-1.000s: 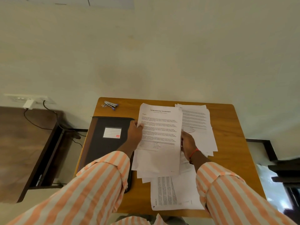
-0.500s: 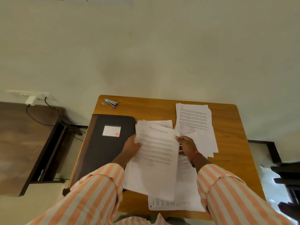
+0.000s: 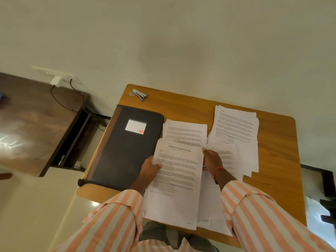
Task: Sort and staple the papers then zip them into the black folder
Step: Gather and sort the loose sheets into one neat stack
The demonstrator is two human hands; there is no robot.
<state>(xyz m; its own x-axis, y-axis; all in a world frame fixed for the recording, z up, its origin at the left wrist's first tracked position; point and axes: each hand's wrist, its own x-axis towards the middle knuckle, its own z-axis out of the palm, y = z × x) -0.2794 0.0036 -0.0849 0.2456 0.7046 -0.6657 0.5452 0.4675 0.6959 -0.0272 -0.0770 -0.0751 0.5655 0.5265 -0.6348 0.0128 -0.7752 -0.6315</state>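
The left hand (image 3: 151, 167) grips the left edge of a printed sheet (image 3: 177, 180), the thumb lying on top of the page. The right hand (image 3: 211, 160) is at the right edge of the same sheet, near its upper corner (its fingers are partly hidden, so I cannot tell if they pinch the paper). The sheet lies between both hands and reaches over the near edge of the wooden table (image 3: 276, 188). Loose papers (image 3: 236, 124) are spread beyond and beside the right hand. The black folder (image 3: 127, 148) lies closed just left of the left hand, and a stapler (image 3: 139, 94) sits at the far corner behind it.
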